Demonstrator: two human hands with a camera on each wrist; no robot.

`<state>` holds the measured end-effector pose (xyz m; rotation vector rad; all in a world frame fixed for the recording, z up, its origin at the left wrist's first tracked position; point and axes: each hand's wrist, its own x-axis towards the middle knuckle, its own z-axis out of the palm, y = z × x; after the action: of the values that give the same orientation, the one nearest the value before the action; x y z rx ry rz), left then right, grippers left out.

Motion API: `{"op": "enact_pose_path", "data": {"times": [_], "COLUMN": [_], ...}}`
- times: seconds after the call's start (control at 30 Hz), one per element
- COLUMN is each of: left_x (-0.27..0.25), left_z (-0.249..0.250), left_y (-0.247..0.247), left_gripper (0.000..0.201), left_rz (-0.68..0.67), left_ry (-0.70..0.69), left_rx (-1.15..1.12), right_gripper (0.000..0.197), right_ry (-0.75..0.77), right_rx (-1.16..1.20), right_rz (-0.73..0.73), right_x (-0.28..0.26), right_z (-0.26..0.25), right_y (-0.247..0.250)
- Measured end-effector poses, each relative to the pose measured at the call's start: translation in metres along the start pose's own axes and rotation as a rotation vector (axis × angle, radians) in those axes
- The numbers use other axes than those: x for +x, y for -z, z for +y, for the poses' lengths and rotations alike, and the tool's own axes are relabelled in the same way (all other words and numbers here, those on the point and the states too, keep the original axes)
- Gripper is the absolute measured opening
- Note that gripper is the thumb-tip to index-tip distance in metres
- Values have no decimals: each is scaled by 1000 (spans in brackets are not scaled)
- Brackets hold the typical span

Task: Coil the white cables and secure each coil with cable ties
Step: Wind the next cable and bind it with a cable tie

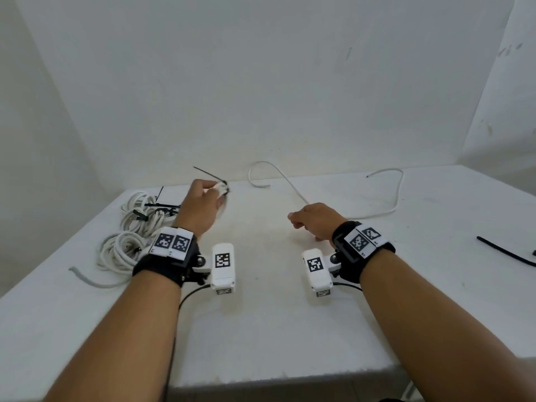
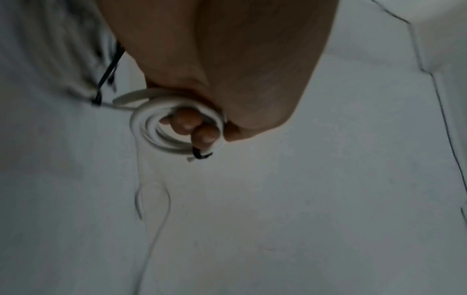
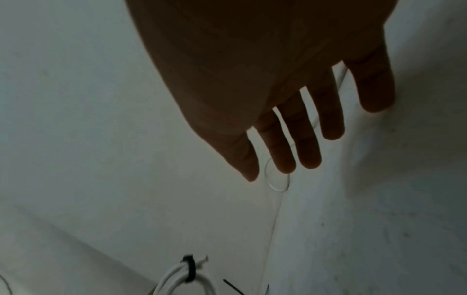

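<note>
My left hand (image 1: 213,195) holds a small white cable coil (image 1: 222,189) just above the table near the back wall. In the left wrist view its fingers (image 2: 185,122) are curled through the coil (image 2: 146,129), which is bound by a black cable tie (image 2: 199,155). The tie's long tail (image 1: 206,173) sticks up to the left. My right hand (image 1: 300,220) hovers over the table with nothing in it, and its fingers (image 3: 307,151) are straight and spread. A loose white cable (image 1: 285,181) runs from a loop at the back, under the right hand, and round to the far right.
Two larger tied white coils (image 1: 145,217) (image 1: 121,252) lie at the left of the white table (image 1: 261,329). Loose black cable ties (image 1: 504,252) lie at the right edge. A white wall stands close behind the table.
</note>
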<state>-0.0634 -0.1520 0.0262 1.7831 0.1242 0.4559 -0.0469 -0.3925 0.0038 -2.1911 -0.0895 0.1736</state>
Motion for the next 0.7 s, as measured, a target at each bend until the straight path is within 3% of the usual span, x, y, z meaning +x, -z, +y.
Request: {"op": "enact_pose_path", "data": {"times": [0.1, 0.27, 0.4, 0.53, 0.7], "left_x": [15, 26, 29, 35, 37], "left_z": [-9, -27, -43, -49, -37], "left_y": [27, 42, 42, 48, 51], "left_gripper": [24, 27, 27, 15, 21], "left_rz": [-14, -20, -144, -167, -228], "left_ry": [-48, -47, 3, -53, -90], "left_rx": [538, 1049, 1133, 1134, 1174], "right_gripper": [44, 61, 88, 113, 135], "right_ry": [-29, -59, -172, -271, -321], "right_rx": [-126, -346, -539, -700, -614], "right_rz": [-30, -67, -158, -139, -171], "right_x": [-4, -11, -16, -18, -19], "right_z": [1, 6, 17, 30, 45], "right_y": [-1, 4, 17, 34, 44]}}
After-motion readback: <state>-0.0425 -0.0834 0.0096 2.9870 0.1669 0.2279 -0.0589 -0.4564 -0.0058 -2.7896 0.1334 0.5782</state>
